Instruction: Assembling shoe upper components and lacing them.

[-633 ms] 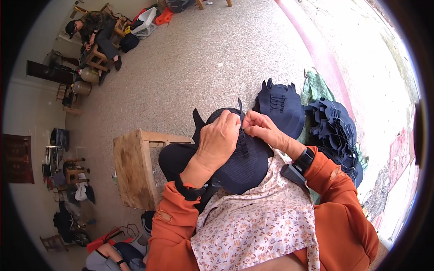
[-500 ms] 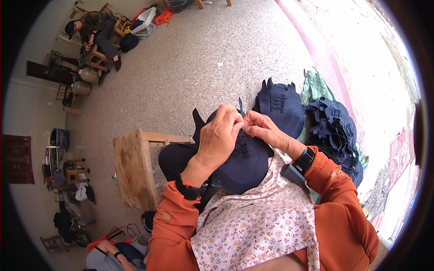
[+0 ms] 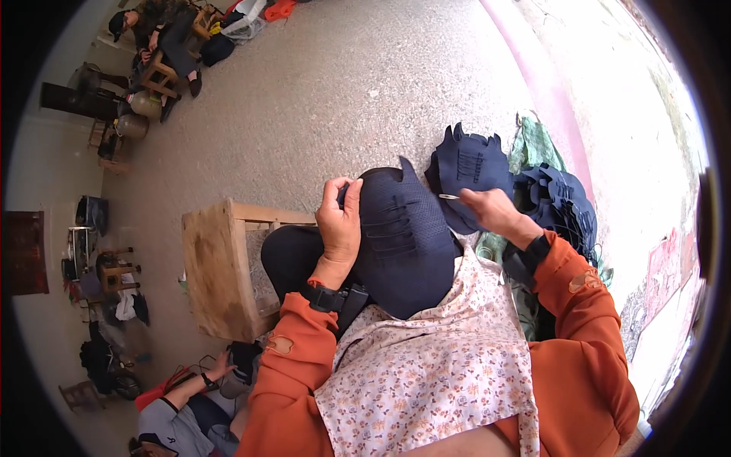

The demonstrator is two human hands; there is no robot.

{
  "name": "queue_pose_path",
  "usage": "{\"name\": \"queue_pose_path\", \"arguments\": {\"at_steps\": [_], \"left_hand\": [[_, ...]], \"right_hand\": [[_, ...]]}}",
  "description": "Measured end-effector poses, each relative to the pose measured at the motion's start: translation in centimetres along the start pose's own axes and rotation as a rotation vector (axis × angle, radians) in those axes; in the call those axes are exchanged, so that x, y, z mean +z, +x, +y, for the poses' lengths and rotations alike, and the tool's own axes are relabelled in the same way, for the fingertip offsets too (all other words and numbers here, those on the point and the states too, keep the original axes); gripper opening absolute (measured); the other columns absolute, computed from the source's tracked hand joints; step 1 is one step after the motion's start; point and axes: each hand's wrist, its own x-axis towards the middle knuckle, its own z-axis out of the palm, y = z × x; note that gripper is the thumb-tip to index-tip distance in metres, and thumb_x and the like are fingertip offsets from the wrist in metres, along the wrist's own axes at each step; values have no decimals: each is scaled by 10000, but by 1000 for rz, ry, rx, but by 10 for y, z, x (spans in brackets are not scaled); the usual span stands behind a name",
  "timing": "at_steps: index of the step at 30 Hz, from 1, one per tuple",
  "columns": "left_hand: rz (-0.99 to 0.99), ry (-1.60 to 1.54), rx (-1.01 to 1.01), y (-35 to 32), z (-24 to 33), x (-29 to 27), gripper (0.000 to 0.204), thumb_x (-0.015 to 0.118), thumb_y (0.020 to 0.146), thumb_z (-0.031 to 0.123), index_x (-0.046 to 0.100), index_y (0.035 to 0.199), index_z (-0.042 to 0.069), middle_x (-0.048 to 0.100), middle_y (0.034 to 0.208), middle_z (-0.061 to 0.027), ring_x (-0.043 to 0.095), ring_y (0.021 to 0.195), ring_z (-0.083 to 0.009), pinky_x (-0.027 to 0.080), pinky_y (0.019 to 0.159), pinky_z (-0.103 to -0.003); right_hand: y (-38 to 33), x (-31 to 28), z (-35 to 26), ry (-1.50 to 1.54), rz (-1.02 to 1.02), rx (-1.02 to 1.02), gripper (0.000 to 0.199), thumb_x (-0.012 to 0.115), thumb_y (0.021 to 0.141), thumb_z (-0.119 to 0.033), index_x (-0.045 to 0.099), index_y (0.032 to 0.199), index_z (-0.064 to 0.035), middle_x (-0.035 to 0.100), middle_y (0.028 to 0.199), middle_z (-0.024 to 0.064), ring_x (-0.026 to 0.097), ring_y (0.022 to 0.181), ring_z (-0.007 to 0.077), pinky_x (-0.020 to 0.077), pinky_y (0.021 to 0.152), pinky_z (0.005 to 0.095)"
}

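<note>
A dark navy shoe upper (image 3: 411, 259) of textured fabric lies flat over my lap, with rows of black lace crossing its middle. My left hand (image 3: 339, 221) is closed on its left edge, thumb against the fingers. Off to the right, apart from that piece, my right hand (image 3: 493, 210) is closed around a small, slim, pale metal tool (image 3: 449, 197). The tool's tip points left, and its exact kind is too small to tell. Beyond the right hand rests a stack of similar laced shoe uppers (image 3: 474, 158).
More dark uppers (image 3: 560, 202) are heaped at the right, by a green woven sack (image 3: 533, 145). A wooden stool (image 3: 217, 274) stands close on my left. One person (image 3: 164, 46) sits at the far left, another person (image 3: 186, 419) at the lower left.
My hands were together over the upper's top. Now they are apart: the left at its left edge, the right moved rightward with the pale tool showing. The lower-left person has reached out a hand.
</note>
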Motion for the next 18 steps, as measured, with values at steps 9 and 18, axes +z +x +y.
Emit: {"name": "queue_pose_path", "arguments": {"at_steps": [9,18], "left_hand": [[-211,-348,-316,16,9,-32,385,504,993,433,629,979,69,546,866,20,481,800,-88,408,767,-230],[-304,-649,-901,-7,-5,-59,594,673,839,552,578,1168,66,651,1056,-75,615,962,-182,481,832,-370]], "right_hand": [[-90,-43,63,892,540,852,317,570,966,-368,572,785,-109,495,605,-54,374,467,5,251,408,173],[-13,-44,-77,1366,207,593,327,564,967,-393,580,855,-86,628,730,29,340,415,30,219,373,193]]}}
